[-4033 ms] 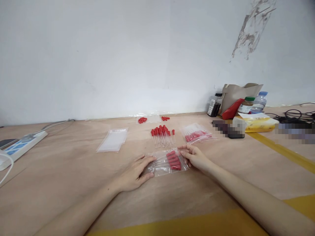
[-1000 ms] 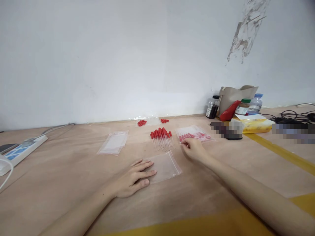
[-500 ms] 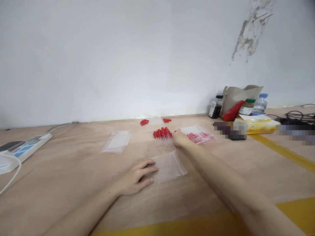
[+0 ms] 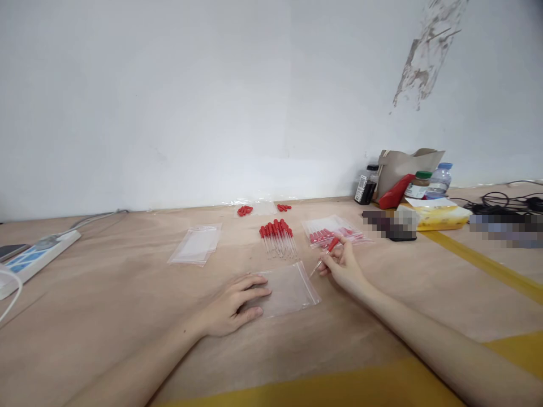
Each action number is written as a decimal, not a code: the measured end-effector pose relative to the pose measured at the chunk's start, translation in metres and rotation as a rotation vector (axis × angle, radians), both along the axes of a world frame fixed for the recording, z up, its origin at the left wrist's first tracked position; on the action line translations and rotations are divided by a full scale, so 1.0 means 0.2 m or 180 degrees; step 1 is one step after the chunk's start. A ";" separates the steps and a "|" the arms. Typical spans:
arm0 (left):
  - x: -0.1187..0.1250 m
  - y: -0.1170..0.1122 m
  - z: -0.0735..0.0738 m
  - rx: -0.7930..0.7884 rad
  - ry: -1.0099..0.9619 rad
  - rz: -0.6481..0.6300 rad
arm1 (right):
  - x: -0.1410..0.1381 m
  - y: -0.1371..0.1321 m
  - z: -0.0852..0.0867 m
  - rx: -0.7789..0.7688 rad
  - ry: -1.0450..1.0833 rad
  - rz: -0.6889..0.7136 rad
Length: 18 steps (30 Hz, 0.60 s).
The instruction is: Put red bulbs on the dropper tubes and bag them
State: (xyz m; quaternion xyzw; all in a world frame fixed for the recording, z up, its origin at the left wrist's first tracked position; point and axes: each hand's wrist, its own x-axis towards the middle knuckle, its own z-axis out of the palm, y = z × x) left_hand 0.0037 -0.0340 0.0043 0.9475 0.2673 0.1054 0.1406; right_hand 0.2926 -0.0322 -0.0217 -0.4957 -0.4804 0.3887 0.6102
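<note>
My left hand (image 4: 237, 305) lies with fingers apart, its fingertips on the left end of a clear zip bag (image 4: 288, 291) flat on the table. In my right hand (image 4: 343, 265) is a dropper (image 4: 333, 244) with a red bulb and a thin clear tube, pinched between the fingers. Its tip points down and left, close to the bag's zip end. Beyond the bag lies a pile of similar red-topped droppers (image 4: 278, 237), bulbs toward the wall. Filled zip bags (image 4: 324, 229) with red-bulbed droppers are stacked just behind my right hand.
Flat clear bags (image 4: 197, 244) lie on the left, near a power strip (image 4: 46, 257). Red bulbs (image 4: 245, 211) sit by the wall. At right stand a dark bottle (image 4: 366, 186), a grey bag (image 4: 405, 169), a jar (image 4: 419, 185) and a yellow tissue pack (image 4: 445, 215).
My right hand has come back from the pile's right side toward the bag's zip end, and a dropper now shows in its fingers. My left hand has stayed on the bag.
</note>
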 end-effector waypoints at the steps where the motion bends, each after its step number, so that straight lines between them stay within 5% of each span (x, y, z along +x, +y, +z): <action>1: 0.00 0.00 0.00 0.0011 0.0001 -0.0004 | -0.01 0.00 0.00 -0.0001 0.0011 0.0023; 10: 0.00 0.00 0.01 -0.0057 -0.0048 -0.0031 | 0.02 -0.02 0.01 -0.0561 0.0422 0.0808; 18: 0.01 -0.01 0.01 -0.0050 0.0005 -0.0038 | 0.11 -0.04 0.04 -0.0640 -0.0360 0.1723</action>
